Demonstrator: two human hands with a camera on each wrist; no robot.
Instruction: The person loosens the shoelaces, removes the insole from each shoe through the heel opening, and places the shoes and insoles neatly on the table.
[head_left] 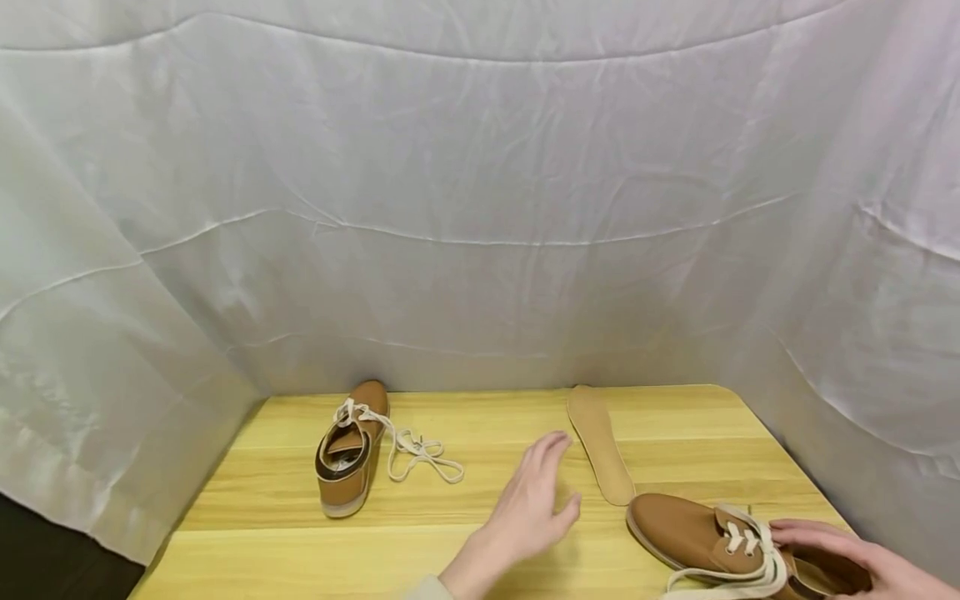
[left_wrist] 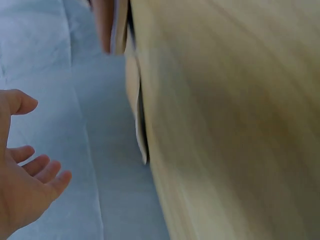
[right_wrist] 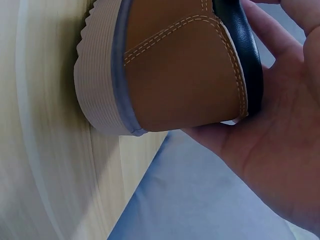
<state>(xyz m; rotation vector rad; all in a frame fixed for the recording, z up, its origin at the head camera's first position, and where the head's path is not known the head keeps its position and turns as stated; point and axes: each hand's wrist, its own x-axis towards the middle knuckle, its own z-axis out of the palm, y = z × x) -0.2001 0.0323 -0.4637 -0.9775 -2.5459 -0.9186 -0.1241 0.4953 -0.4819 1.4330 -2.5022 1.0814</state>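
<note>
My left hand [head_left: 528, 504] hovers over the middle of the table, fingers extended and thumb apart, holding nothing. Just beyond its fingertips lies a tan insole [head_left: 600, 446], flat on the wood. At the front right, my right hand [head_left: 862, 557] grips a brown shoe [head_left: 675, 529] around its heel collar. That shoe has cream laces [head_left: 768, 567] threaded across its front, and its toe points left, close to the insole's near end. In the right wrist view, the heel [right_wrist: 185, 80] shows stitching and a ridged pale sole, with the thumb against the heel side.
A second brown shoe [head_left: 345, 493] stands at the table's left, toe toward the back. Its loose cream lace [head_left: 408, 446] trails to the right over the wooden table [head_left: 300, 558]. Grey-white cloth [head_left: 487, 167] hangs behind and along both sides.
</note>
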